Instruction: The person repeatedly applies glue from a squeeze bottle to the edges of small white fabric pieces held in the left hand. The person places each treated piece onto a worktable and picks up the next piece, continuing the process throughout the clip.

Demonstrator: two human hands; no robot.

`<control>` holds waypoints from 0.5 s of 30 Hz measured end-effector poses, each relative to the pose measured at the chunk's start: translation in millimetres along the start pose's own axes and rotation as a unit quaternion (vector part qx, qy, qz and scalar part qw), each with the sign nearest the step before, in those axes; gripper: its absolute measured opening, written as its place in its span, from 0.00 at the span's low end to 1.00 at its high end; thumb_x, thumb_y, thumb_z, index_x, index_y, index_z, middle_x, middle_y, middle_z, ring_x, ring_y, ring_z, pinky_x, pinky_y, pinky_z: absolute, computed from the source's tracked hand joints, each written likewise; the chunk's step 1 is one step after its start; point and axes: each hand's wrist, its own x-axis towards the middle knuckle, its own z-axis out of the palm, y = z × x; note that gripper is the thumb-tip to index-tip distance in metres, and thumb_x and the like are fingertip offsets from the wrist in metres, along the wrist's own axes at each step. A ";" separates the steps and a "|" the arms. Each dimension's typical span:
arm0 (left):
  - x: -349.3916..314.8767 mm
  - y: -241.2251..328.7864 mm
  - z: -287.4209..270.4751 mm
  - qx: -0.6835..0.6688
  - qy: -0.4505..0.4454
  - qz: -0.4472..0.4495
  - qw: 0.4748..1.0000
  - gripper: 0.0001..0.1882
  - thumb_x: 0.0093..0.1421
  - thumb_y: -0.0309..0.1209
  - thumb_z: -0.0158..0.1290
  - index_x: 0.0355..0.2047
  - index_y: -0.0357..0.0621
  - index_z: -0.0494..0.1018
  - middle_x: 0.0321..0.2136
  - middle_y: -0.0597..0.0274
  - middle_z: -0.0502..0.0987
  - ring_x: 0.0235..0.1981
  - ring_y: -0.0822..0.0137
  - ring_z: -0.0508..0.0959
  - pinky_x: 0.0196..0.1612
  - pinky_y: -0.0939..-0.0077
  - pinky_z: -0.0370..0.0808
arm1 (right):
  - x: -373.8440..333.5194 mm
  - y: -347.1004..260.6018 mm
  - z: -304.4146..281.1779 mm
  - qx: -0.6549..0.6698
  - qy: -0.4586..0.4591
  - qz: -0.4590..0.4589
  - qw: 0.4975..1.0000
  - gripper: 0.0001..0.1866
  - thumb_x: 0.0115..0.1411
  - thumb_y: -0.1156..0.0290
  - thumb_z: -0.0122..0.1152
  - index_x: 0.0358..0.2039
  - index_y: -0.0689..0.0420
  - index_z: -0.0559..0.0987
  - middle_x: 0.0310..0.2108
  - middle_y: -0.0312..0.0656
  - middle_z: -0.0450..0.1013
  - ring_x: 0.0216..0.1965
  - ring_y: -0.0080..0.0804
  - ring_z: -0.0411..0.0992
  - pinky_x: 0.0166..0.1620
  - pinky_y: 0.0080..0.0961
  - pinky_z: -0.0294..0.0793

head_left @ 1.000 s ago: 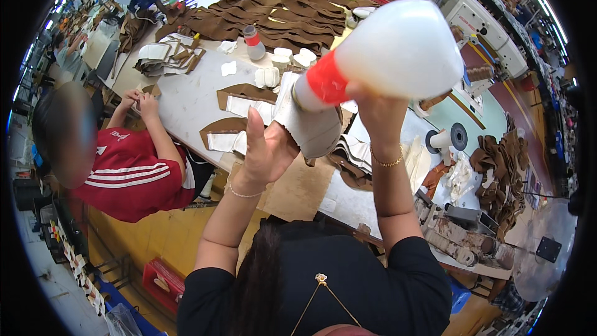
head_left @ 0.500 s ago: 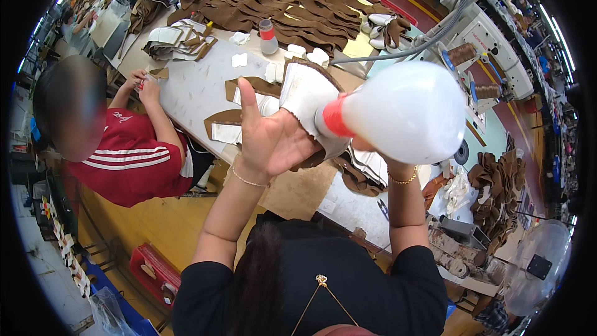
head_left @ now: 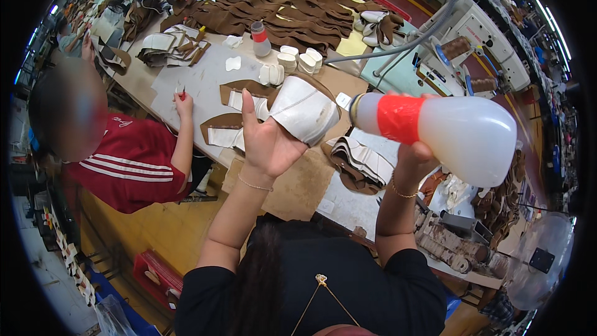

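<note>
A: What's in the hands?
B: The right hand (head_left: pixel 415 157) has its fingers wrapped round a translucent white bottle (head_left: pixel 469 140), tipped nearly on its side. The bottle's neck points left, and a red band (head_left: pixel 398 118) runs round it.
A: And the left hand (head_left: pixel 272 147)?
B: Palm up, thumb raised and clear. A curved white piece (head_left: pixel 306 111) sits over its fingers, which are hidden, so I can't tell how far they're bent or how firmly they hold.
A: Where is that piece, exactly?
B: Up above the table (head_left: pixel 202 96), in front of the person, near the bottle's mouth. A gap shows between the two.
A: What lies close by?
B: A bundle of white and brown pieces (head_left: pixel 362 165) below the bottle, on the person's side. Left of the white piece, two brown-edged pieces (head_left: pixel 225 135) lie one beyond the other.
A: Further off?
B: Little stacks of white pads (head_left: pixel 288 59), then a smaller bottle (head_left: pixel 260 40) standing upright, also banded in red. Past those, brown strips (head_left: pixel 267 18) spread across the far part.
A: Anyone alongside?
B: At the left, a co-worker in a red top (head_left: pixel 137 165), one hand (head_left: pixel 185 104) over the table with something small and red in it.
A: And to the right?
B: A white sewing machine (head_left: pixel 488 37) with spools of brown thread (head_left: pixel 456 48).
</note>
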 end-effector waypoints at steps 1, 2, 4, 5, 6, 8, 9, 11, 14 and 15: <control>0.6 -2.2 2.3 0.011 -0.002 0.006 1.000 0.54 0.50 0.72 0.31 0.60 0.36 0.49 0.60 0.49 0.55 0.61 0.53 0.55 0.62 0.56 0.50 | -3.5 1.8 3.7 0.009 -0.007 0.003 1.000 0.44 0.38 0.53 0.73 0.50 0.63 0.63 0.45 0.48 0.69 0.47 0.40 0.69 0.53 0.38 0.67; 0.8 -3.4 7.2 0.022 -0.004 0.012 1.000 0.54 0.50 0.72 0.30 0.61 0.36 0.49 0.60 0.49 0.55 0.61 0.53 0.55 0.62 0.57 0.50 | -12.2 4.6 9.0 -0.009 -0.026 0.010 1.000 0.42 0.39 0.54 0.73 0.49 0.63 0.64 0.45 0.47 0.69 0.47 0.40 0.69 0.53 0.38 0.67; -2.8 -5.8 9.1 0.034 -0.033 0.011 0.999 0.53 0.50 0.72 0.29 0.61 0.36 0.48 0.60 0.49 0.54 0.61 0.53 0.55 0.63 0.59 0.49 | -24.3 13.5 14.6 -0.040 -0.063 0.018 0.997 0.39 0.42 0.56 0.72 0.49 0.62 0.64 0.44 0.45 0.69 0.46 0.40 0.69 0.52 0.38 0.67; -7.3 -8.6 4.2 0.033 -0.060 -0.001 0.998 0.53 0.50 0.72 0.29 0.61 0.36 0.48 0.60 0.49 0.54 0.61 0.53 0.54 0.63 0.59 0.48 | -28.6 21.5 10.4 -0.091 -0.084 0.003 0.992 0.37 0.43 0.58 0.70 0.49 0.62 0.64 0.44 0.44 0.69 0.46 0.39 0.70 0.52 0.38 0.67; -10.0 -9.3 2.4 0.028 -0.087 -0.015 0.996 0.53 0.51 0.72 0.28 0.61 0.36 0.47 0.60 0.49 0.54 0.61 0.53 0.54 0.63 0.60 0.47 | -32.9 27.8 7.2 -0.146 -0.103 -0.012 0.984 0.35 0.44 0.60 0.69 0.49 0.61 0.65 0.44 0.44 0.69 0.45 0.39 0.70 0.52 0.38 0.67; -10.9 -7.9 5.5 0.087 -0.051 0.020 0.995 0.54 0.51 0.72 0.27 0.61 0.36 0.47 0.60 0.50 0.54 0.61 0.54 0.54 0.63 0.60 0.46 | -25.9 31.6 -8.3 -0.293 -0.102 -0.017 0.950 0.30 0.45 0.73 0.68 0.50 0.58 0.68 0.45 0.41 0.71 0.46 0.30 0.70 0.51 0.26 0.67; -10.9 -7.5 7.5 0.118 -0.034 0.039 0.992 0.54 0.50 0.72 0.27 0.61 0.36 0.46 0.60 0.50 0.54 0.62 0.54 0.54 0.63 0.60 0.46 | -20.9 37.3 -11.2 -0.230 -0.069 0.007 0.971 0.29 0.47 0.70 0.67 0.51 0.58 0.67 0.45 0.42 0.70 0.46 0.30 0.70 0.49 0.26 0.68; -13.9 -8.1 7.3 0.098 -0.034 0.024 0.994 0.55 0.50 0.73 0.26 0.61 0.35 0.46 0.61 0.50 0.53 0.61 0.55 0.54 0.63 0.60 0.48 | -18.7 43.6 -16.2 -0.124 -0.020 0.046 0.991 0.27 0.52 0.65 0.64 0.50 0.59 0.68 0.45 0.43 0.70 0.45 0.30 0.70 0.46 0.27 0.71; -14.8 -12.4 2.6 0.151 -0.018 0.026 0.988 0.56 0.49 0.74 0.26 0.61 0.35 0.45 0.61 0.50 0.53 0.62 0.56 0.54 0.63 0.61 0.49 | -7.4 -0.5 21.8 -0.316 -0.109 0.088 0.938 0.20 0.55 0.66 0.60 0.46 0.61 0.71 0.42 0.44 0.72 0.43 0.34 0.72 0.44 0.27 0.72; -17.3 -11.3 3.6 0.158 -0.023 0.036 0.987 0.56 0.49 0.74 0.26 0.62 0.35 0.45 0.61 0.50 0.53 0.62 0.56 0.54 0.63 0.61 0.49 | -10.8 7.5 15.2 -0.328 -0.122 -0.003 0.937 0.17 0.55 0.68 0.59 0.44 0.61 0.72 0.39 0.42 0.74 0.39 0.33 0.73 0.42 0.26 0.73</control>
